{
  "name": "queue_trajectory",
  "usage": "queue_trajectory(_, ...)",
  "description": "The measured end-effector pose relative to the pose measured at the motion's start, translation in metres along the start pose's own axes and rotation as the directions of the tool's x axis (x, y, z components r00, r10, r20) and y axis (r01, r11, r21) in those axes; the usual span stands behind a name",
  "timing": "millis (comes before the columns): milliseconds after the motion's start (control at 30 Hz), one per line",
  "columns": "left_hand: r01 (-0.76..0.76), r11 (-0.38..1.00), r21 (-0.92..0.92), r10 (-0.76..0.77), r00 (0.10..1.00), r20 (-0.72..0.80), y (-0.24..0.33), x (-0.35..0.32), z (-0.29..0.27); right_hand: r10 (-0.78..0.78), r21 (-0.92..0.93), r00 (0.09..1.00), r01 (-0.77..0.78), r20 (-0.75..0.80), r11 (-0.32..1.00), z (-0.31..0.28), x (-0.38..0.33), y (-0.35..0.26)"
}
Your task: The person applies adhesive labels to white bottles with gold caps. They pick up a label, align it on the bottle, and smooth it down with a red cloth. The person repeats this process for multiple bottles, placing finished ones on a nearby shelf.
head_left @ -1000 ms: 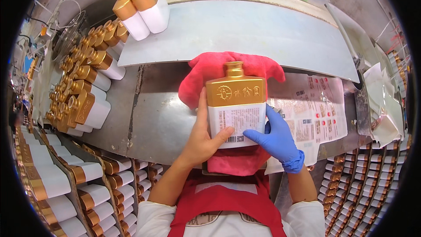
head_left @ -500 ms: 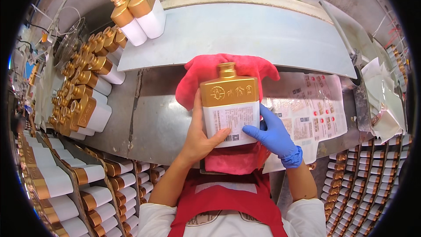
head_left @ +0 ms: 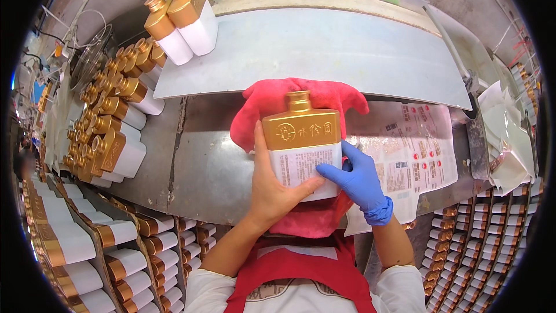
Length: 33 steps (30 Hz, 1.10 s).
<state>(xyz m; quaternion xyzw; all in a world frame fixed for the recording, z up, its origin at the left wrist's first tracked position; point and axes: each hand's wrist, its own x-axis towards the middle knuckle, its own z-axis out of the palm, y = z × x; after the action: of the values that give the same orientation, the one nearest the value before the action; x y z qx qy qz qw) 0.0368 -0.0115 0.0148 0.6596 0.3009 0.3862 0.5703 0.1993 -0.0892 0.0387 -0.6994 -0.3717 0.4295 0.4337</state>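
Note:
A flat white bottle with a gold shoulder and neck [head_left: 302, 130] is held upright between my hands, its printed face toward me. My bare left hand [head_left: 278, 188] grips the bottle's left side, its thumb lying across the lower part of the print. On the right side my blue-gloved right hand [head_left: 356, 179] is closed round the bottle, thumb on the white front; its other fingers are partly hidden behind. A red cloth [head_left: 255, 110] lies behind and under the bottle.
Several gold-and-white bottles [head_left: 124, 150] stand at the left, and two more [head_left: 194, 23] on the grey board [head_left: 324, 52]. Printed transfer sheets [head_left: 414, 150] lie at the right. Racks of bottles [head_left: 124, 258] fill both lower sides. White crumpled sheets [head_left: 504, 139] hang at the far right.
The bottle sits slightly lower in view. My left thumb has slid right and now covers the lower part of the print, near the right thumb. My right hand keeps its grip.

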Motion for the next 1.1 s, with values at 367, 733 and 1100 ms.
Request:
queue_trajectory(367,0.053,0.98,-0.193,-0.034,0.994,0.1,-0.008,-0.002,-0.013,-0.072,0.041,0.995,0.069,0.074,0.997,0.0,-0.001,0.007)
queue_trajectory(733,0.075,0.98,-0.187,-0.035,0.978,0.207,-0.009,-0.001,-0.027,-0.016,0.088,0.984,0.0,0.176,0.996,-0.006,-0.003,0.014)
queue_trajectory(1100,0.039,0.98,-0.196,-0.004,0.984,0.176,-0.007,0.0,-0.022,0.005,0.066,0.983,-0.017,0.182,0.998,-0.01,-0.004,0.005)
